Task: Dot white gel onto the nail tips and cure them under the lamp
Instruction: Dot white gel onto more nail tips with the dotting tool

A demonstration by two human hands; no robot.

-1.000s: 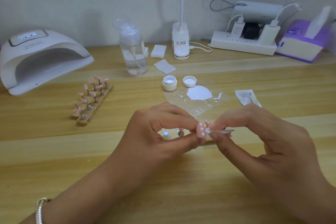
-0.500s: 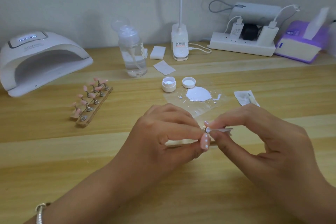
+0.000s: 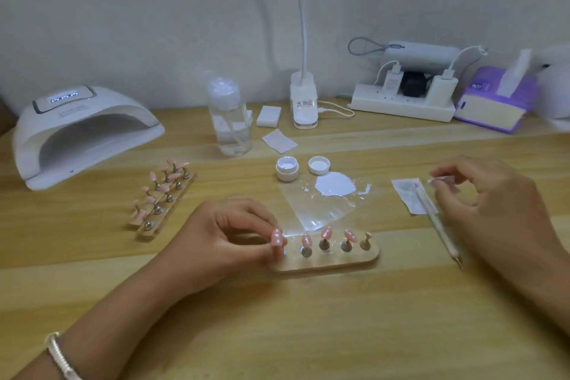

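Wall (image 3: 154,9): off-white, faintly mottled, unbroken across the rear; met the table along its far edge.
Table (image 3: 277,333): light wood, matt, grain running left to right in paler and darker bands.
Desk lamp (image 3: 303,108): white, base stood on the table at rear centre, slim neck rose out of view; white cable (image 3: 336,108) trailed right.
Power strip (image 3: 401,105): white, lay against the wall at rear right, chargers plugged in.
Light: soft, even; shadows were faint.
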